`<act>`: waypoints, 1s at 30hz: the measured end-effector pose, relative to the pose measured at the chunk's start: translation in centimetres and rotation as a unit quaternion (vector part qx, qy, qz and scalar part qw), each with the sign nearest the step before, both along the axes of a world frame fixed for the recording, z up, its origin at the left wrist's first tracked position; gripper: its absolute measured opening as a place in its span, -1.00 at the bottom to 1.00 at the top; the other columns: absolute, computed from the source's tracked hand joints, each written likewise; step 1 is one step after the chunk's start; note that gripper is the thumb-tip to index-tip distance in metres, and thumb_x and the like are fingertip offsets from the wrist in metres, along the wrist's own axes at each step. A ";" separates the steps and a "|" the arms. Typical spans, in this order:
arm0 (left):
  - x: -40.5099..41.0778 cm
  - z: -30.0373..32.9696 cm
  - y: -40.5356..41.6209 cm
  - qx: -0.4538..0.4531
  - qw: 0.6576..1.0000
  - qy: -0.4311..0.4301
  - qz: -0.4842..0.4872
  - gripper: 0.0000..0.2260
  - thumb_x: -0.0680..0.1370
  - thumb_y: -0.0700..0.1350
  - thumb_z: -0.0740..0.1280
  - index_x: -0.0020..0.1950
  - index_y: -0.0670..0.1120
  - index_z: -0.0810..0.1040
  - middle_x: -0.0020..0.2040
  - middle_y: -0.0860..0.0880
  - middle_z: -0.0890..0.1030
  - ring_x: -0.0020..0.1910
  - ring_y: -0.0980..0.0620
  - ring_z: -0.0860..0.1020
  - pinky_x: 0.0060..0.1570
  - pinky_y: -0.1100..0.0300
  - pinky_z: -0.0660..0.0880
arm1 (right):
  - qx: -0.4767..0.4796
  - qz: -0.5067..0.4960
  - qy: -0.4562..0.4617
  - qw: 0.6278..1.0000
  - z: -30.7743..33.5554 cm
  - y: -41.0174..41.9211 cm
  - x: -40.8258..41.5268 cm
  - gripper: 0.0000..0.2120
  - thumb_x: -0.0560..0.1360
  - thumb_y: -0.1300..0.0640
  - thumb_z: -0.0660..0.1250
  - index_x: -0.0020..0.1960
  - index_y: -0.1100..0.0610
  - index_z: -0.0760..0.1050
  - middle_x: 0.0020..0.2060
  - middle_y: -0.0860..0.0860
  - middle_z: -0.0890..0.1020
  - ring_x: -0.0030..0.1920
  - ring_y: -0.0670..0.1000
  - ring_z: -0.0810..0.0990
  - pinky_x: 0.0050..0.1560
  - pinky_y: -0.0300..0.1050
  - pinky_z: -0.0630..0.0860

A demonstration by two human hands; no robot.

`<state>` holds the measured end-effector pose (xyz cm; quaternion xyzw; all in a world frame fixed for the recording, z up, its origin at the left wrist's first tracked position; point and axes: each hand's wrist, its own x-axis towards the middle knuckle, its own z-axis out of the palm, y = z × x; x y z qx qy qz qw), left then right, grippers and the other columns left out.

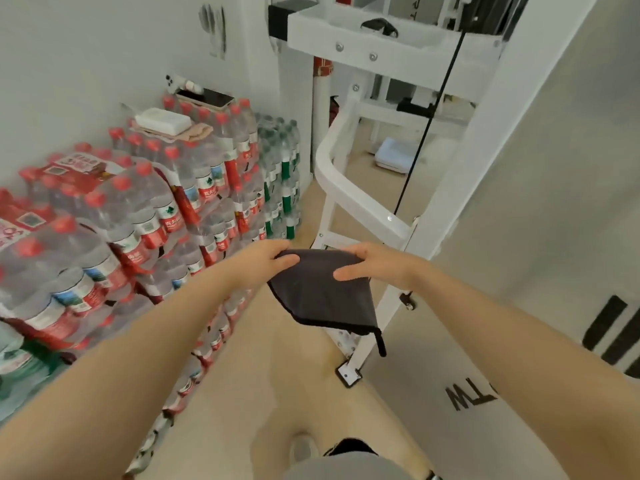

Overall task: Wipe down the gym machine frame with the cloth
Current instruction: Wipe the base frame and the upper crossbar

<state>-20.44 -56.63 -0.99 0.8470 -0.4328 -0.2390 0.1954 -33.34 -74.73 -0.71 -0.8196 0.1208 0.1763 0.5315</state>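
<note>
I held the cloth up between both hands, my left hand pinching its left corner and my right hand gripping its right edge. Dark grey and folded, it hung near the white frame, apart from it.

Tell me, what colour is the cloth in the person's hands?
Dark grey with black edging; the cloth shows in the head view.

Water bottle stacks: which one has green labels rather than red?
The smaller bottle stack farthest back, beside the white machine frame; every nearer pack has red caps and labels.
</note>
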 end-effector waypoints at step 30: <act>19.2 -4.4 -28.9 -0.036 0.859 -0.010 -0.510 -0.70 0.58 -0.16 0.21 0.32 -0.10 0.42 0.26 -0.11 0.44 0.18 -0.09 0.44 0.11 0.19 0.32 | -0.583 -0.563 0.067 0.582 -2.4 -4.2 15.7 -0.81 0.33 0.32 0.43 -0.13 0.25 0.45 -0.19 0.12 0.59 -0.33 0.12 0.53 -0.45 -0.14 0.34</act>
